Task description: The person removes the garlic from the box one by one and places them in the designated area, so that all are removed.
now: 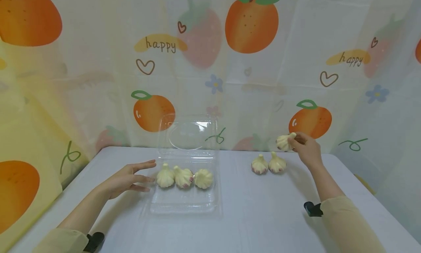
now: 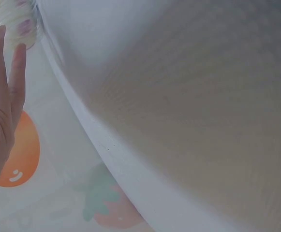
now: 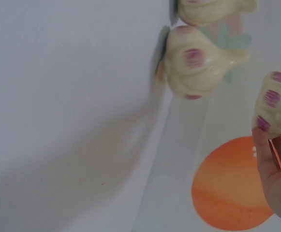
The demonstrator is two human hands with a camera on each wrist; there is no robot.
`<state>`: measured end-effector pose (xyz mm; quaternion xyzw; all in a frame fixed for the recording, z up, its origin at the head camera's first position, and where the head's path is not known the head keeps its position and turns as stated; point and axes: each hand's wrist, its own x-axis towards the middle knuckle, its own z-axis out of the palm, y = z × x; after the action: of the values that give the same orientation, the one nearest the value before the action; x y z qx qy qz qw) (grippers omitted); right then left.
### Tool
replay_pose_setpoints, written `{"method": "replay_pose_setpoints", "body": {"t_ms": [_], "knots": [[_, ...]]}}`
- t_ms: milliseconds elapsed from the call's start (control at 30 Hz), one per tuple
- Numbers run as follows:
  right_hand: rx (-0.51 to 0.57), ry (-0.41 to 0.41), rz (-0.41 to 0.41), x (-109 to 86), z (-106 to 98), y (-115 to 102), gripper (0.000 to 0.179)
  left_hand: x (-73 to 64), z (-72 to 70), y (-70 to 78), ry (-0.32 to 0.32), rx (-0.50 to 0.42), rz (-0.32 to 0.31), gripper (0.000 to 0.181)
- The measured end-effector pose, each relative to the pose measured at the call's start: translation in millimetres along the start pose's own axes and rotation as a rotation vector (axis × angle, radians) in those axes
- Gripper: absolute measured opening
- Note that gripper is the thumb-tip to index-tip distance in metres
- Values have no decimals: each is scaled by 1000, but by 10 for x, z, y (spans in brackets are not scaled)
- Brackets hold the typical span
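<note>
Cream-coloured and raised to the right of the clear plastic clamshell [image 1: 184,206], the garlic bulb [image 1: 283,142] pinched by the right hand [image 1: 308,150]'s fingers looks light, firm and smooth, best gripped round its body, while the left hand [image 1: 125,180]'s fingers spread just left of the clamshell.

Before me are cream garlic bulbs [image 1: 184,177], some blotched purple, a colourless transparent box [image 1: 184,201], a plain white table [image 1: 256,216], beige sleeves [image 1: 350,220] at four and eight o'clock and, at twelve, a pale backdrop [image 1: 112,22] printed with orange fruits [image 1: 251,26], pink strawberries [image 1: 201,39], blue flowers [image 1: 214,81] and brown hearts [image 1: 182,27].
</note>
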<state>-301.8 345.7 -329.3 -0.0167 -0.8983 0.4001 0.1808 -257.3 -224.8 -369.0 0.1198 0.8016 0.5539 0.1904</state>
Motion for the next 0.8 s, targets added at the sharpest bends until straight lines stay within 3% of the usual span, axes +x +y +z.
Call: {"method": "replay_pose_setpoints", "body": {"t_ms": [200,800], "knots": [[-21,33,24,-10,-36,138,48,6,-2,3,-6,-11,16,74],[-108,20,116,-79,0,499,47,-7,-3,7,-5,-3,26,73]]}}
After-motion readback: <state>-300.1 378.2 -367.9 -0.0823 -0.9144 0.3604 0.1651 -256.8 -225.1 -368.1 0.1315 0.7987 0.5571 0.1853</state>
